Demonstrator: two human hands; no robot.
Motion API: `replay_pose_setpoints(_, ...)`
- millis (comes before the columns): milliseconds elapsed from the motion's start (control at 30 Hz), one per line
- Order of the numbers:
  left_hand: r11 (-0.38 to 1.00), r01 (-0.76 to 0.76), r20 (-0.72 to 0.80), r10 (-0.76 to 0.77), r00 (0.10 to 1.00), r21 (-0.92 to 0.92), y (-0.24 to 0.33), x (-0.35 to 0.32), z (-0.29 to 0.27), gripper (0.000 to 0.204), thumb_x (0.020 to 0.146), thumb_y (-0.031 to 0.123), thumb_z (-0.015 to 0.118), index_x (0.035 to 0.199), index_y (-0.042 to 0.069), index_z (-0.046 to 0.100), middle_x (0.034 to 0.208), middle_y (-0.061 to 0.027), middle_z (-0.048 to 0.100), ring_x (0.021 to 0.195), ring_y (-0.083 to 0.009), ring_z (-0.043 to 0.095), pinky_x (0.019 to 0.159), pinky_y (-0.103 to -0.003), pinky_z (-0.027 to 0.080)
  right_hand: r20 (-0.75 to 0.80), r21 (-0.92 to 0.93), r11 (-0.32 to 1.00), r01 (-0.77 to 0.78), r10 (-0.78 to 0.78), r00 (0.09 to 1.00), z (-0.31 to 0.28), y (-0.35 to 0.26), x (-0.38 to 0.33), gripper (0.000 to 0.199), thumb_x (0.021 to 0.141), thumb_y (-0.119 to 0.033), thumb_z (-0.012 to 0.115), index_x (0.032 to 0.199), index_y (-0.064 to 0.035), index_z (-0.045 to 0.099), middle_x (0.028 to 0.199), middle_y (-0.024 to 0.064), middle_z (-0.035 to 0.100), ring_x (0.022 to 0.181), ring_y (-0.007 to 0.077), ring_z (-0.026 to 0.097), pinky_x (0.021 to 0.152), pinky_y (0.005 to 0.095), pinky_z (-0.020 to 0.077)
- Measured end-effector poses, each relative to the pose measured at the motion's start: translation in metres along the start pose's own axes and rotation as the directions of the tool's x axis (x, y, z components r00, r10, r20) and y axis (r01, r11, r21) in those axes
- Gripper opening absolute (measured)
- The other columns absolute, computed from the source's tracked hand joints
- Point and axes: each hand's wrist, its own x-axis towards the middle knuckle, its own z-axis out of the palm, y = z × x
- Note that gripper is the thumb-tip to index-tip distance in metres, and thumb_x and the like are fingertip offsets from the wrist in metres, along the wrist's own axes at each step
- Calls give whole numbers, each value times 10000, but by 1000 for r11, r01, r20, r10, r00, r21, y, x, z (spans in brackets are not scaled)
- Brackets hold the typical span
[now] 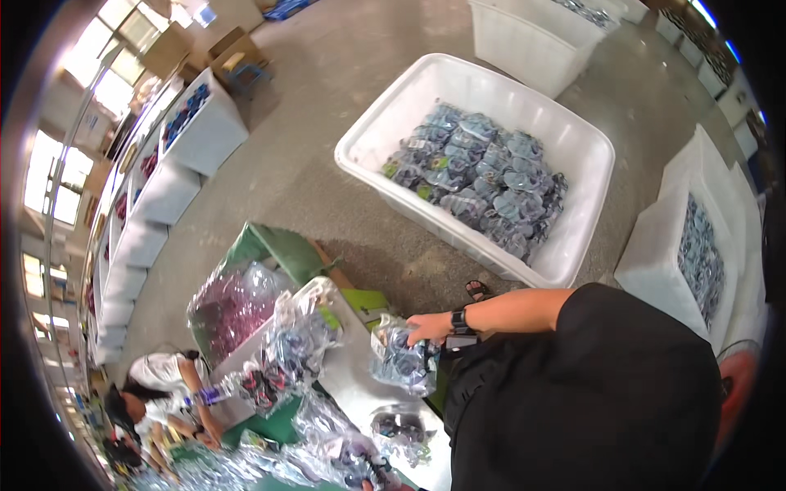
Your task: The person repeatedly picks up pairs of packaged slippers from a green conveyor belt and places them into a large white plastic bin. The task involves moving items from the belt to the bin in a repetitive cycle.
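My right hand (429, 328), with a dark band on its wrist, grips the upper edge of a clear plastic bag (403, 360) of grey-blue footwear above the pale table (352, 385). Beside it on the table lies another clear bag (403, 432) with dark footwear. At the lower edge, a bit of skin by a bag of purplish footwear (352, 460) seems to be my left hand (368, 484); its fingers are mostly cut off. More bagged footwear (299, 340) is heaped at the table's far left end.
A large white bin (385, 176) holds many bagged grey-blue shoes. A green-lined container (286, 245) holds pink bagged goods. A co-worker (164, 376) handles bags at the left. White bins (176, 192) line the left wall; more bins (647, 237) stand at right. A sandalled foot (477, 290) shows beneath.
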Motion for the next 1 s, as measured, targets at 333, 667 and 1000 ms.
replay_pose_setpoints(333, 950, -88, 514, -82, 854, 298, -82, -10, 239, 646, 816, 223, 599, 1404, 35, 408, 1318, -132, 525, 1138, -298, 558, 980, -441, 458, -628, 308, 901, 306, -50, 777, -207, 99, -153, 790, 863, -354, 672, 1495, -57, 305, 1327, 160, 543, 1195, 238, 538, 995, 383, 443)
replay_pose_setpoints(667, 860, -66, 514, -240, 824, 507, -109, -50, 347, 743, 777, 99, 589, 1465, 25, 316, 1350, -186, 481, 1170, -331, 538, 987, -437, 466, -806, 428, 864, 266, 231, 545, -348, 181, -308, 727, 771, -274, 752, 1394, -51, 451, 1193, 125, 608, 962, 194, 630, 759, 337, 547)
replay_pose_setpoints(1000, 822, -102, 487, -227, 844, 561, -118, -62, 368, 758, 756, 58, 594, 1464, 23, 324, 1342, -177, 486, 1170, -312, 526, 1009, -416, 440, -999, 50, 884, -465, 44, -23, -491, 181, -380, 708, 815, -462, 673, 1346, -30, 494, 1284, 269, 521, 1150, 389, 568, 949, 431, 483)
